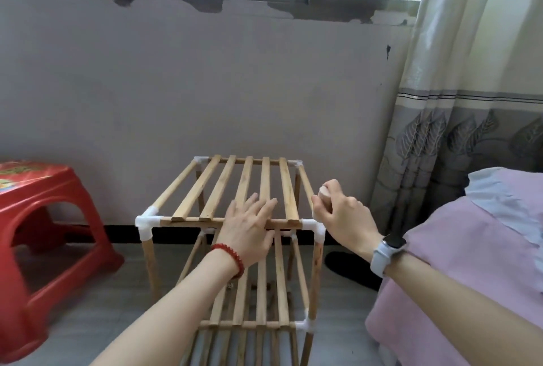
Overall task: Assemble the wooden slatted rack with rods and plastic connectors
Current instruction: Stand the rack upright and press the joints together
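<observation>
The wooden slatted rack (205, 189) stands upright on the floor in front of me, with white plastic connectors (146, 223) at its corners and lower slatted tiers beneath. My left hand (248, 226) lies flat with straight fingers on the top shelf's slats near the front rail. My right hand (338, 212) grips a short wooden rod (324, 190) upright just above the front right corner connector (313, 226). The rod's lower end is hidden by my fingers.
A red plastic stool (44, 218) stands to the left. A bed with a pink cover (470, 262) is close on the right, with a curtain (455, 101) behind it. A dark shoe (346, 265) lies beside the rack. The wall is just behind.
</observation>
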Tool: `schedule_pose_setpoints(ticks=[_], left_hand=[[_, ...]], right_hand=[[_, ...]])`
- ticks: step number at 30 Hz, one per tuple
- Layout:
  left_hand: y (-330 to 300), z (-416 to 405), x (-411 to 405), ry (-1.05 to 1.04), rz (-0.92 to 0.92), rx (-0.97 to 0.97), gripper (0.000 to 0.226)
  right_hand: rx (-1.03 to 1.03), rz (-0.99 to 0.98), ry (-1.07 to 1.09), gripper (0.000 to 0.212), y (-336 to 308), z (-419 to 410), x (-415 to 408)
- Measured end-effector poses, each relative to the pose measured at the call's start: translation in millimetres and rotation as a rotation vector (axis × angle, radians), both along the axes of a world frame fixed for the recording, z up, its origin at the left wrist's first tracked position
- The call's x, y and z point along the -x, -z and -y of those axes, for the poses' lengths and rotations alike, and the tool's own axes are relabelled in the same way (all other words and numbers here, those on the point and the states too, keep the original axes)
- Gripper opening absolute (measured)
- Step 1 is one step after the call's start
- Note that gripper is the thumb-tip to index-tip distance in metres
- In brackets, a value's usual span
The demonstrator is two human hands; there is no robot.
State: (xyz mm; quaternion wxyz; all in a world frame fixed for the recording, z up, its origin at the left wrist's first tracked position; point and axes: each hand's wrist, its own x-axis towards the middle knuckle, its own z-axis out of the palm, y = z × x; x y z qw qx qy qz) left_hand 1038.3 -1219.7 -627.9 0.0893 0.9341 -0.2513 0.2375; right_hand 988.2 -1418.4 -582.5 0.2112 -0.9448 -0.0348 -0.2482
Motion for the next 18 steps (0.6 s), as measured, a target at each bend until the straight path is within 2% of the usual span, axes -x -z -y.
schedule_pose_setpoints(ticks=[3,5,8,9,13,15,18], left_hand=[[-12,-53,-10,-0.081,-0.005,0.008,0.076],[-17,-104,-22,-0.228,-0.141,-0.006,0.083],[-13,-164,-29,-0.334,-0.426,0.053,0.061],[-9,-173,-28,-0.327,-0.417,0.080,0.051],[4,-176,-9,-0.346,-0.145,0.157,0.017],[6,-172,2,-0.305,-0.063,0.103,0.018],[5,-160,20,-0.204,-0.069,0.057,0.027]], right_hand=[[-0.130,-0.027,-0.194,0.015,-6,-13,-1],[-0.071,-0.107,-0.313,0.021,6,-35,1],[0.001,-0.140,-0.368,0.028,18,-65,-8],[0.034,-0.117,-0.368,0.029,19,-73,-12],[0.039,0.003,-0.328,0.028,26,-88,-17],[0.000,-0.014,-0.295,0.025,29,-81,-18],[-0.080,-0.112,-0.215,0.022,26,-65,-30]])
